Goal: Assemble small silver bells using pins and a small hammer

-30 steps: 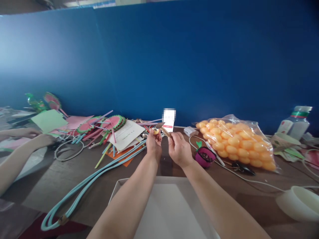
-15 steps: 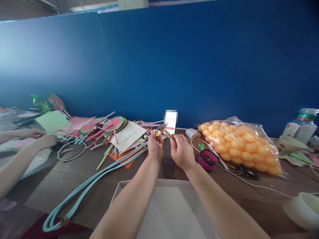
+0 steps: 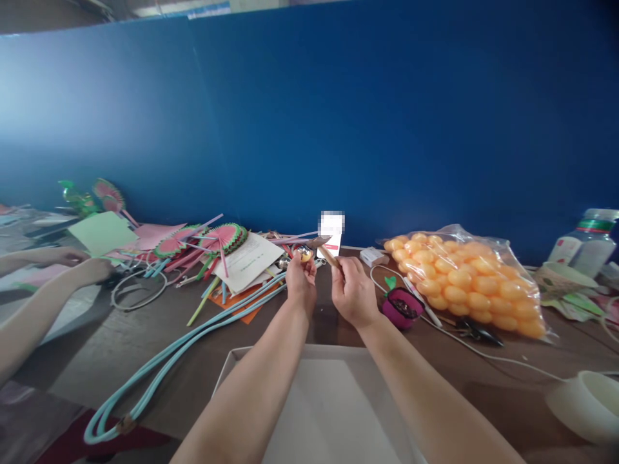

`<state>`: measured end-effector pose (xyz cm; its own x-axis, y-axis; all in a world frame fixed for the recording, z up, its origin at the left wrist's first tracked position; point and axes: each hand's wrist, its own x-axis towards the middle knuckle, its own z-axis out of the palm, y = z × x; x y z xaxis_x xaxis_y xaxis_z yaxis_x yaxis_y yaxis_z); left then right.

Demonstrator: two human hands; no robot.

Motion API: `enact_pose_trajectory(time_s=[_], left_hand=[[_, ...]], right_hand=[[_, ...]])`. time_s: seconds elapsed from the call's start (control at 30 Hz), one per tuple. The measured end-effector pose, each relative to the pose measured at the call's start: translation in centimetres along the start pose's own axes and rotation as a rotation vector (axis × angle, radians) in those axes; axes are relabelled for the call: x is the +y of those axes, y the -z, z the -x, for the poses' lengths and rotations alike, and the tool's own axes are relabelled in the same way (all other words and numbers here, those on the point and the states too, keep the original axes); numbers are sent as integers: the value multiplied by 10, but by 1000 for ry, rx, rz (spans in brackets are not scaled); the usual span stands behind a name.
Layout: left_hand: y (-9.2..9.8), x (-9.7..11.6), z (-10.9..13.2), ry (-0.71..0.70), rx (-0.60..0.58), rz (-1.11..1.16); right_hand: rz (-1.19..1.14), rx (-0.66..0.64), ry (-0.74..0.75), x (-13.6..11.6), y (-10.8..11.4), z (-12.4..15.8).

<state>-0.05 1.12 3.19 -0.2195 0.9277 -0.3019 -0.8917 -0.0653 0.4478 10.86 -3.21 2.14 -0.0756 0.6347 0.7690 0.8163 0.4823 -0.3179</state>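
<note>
My left hand (image 3: 302, 278) is closed around a small shiny round piece (image 3: 305, 254), gold and silver in colour. My fingers cover part of it. In my right hand (image 3: 354, 290) is a thin wooden-handled tool (image 3: 329, 256), its dark head (image 3: 318, 242) angled toward the shiny piece. Whether the head touches the piece I cannot tell. Just behind the tool stands an upright phone (image 3: 333, 233) with a lit screen, its upper part blurred out. Below both forearms lies a shallow white box (image 3: 319, 406).
Left are pale blue cords (image 3: 169, 354), paper pinwheels (image 3: 222, 240) and white papers (image 3: 249, 261). On the right are a purple pouch (image 3: 401, 309), a bag of orange balls (image 3: 464, 283), a cable (image 3: 512, 362) and a white cup (image 3: 587, 406). Another person's arms (image 3: 53, 283) reach in from the left.
The tool's dark head shows slightly higher and nearer the shiny piece. Both of my hands stay almost in the same place, and the whole view has shifted a little.
</note>
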Motion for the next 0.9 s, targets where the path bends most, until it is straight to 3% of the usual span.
enact_pose_trajectory(time_s=[0.27,0.47,0.63,0.9], left_hand=[[-1,0,0,1,14,1],[-3,2,4,8,-5,-7],[-2,2,2,-3,4,-4],[-2,1,0,-19,13,-19]], right_hand=[[36,-80,-3,1,-2,1],[7,32,11,0,2,-1],[57,-80,2,0,0,1],[60,-84,-1,0,0,0]])
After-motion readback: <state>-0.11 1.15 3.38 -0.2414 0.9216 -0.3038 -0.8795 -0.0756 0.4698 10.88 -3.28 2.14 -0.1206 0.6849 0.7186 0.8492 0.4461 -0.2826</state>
